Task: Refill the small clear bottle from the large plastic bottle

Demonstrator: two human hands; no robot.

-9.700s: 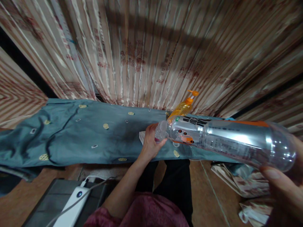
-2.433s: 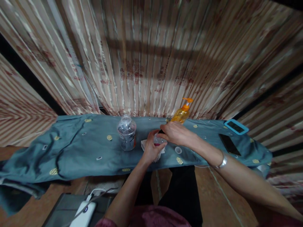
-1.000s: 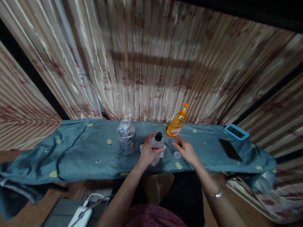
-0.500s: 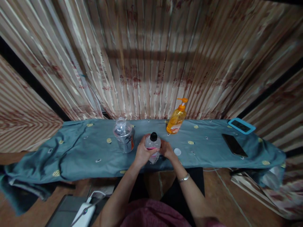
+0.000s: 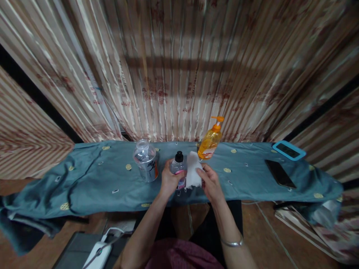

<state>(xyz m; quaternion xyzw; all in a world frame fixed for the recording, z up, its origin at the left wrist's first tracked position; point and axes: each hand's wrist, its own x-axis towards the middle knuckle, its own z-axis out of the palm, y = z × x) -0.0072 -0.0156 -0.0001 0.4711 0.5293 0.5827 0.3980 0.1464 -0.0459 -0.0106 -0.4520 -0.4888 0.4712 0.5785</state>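
Observation:
My left hand (image 5: 168, 180) is wrapped round a clear bottle (image 5: 178, 167) with a black cap and a pink label, which stands upright near the table's front edge. Just to its right, my right hand (image 5: 210, 180) pinches a white paper tissue (image 5: 193, 170) between thumb and fingers. The tissue hangs beside the bottle; whether it touches the bottle I cannot tell. Left of my hands stands a larger clear plastic bottle (image 5: 146, 162) without a cap. Behind my right hand is an orange pump bottle (image 5: 209, 144).
A blue-green patterned cloth (image 5: 92, 179) covers the narrow table. On the right lie a black phone (image 5: 279, 174) and a blue-framed digital clock (image 5: 288, 150). A white power bank (image 5: 98, 254) with a cable rests below at left. Pleated curtains (image 5: 174, 74) hang behind.
My right hand has come away from the bottle to the right, and the white tissue now shows in it. My left hand still grips the bottle. The white disc on the cloth no longer shows.

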